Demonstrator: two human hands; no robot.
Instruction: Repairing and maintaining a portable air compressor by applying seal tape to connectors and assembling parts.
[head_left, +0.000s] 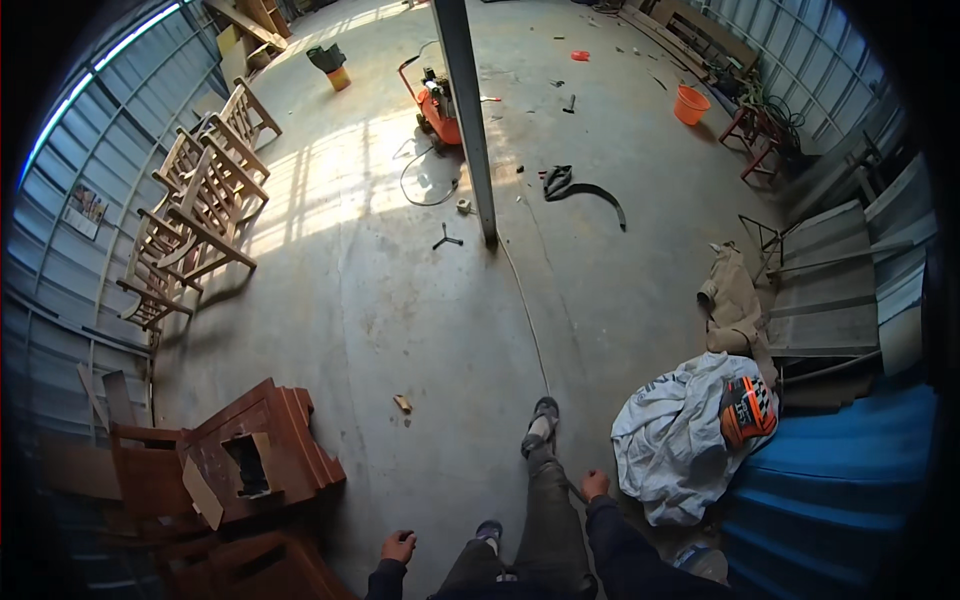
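Observation:
My left hand [398, 546] hangs low beside my left leg, its fingers curled in, and nothing shows in it. By my right thigh, my right hand [595, 485] is closed, with a short dark strip at its inner side; whether it grips that strip is unclear. Nearest to the right hand lies a bunched white sack [672, 430] with an orange-and-black packet [748, 411] on top. My right foot is stepped out ahead, beside a thin cable [523, 300] on the concrete floor. Left of my left hand stands a reddish-brown wooden cabinet [290, 440] with a cardboard box on it.
A steel post [466, 120] rises ahead, with a red wheeled machine [438, 115] behind it. Wooden chair frames [205, 200] line the left wall. A black strap [595, 192] and a wood scrap [402, 403] lie on the floor. Blue metal sheets [830, 475] are at right.

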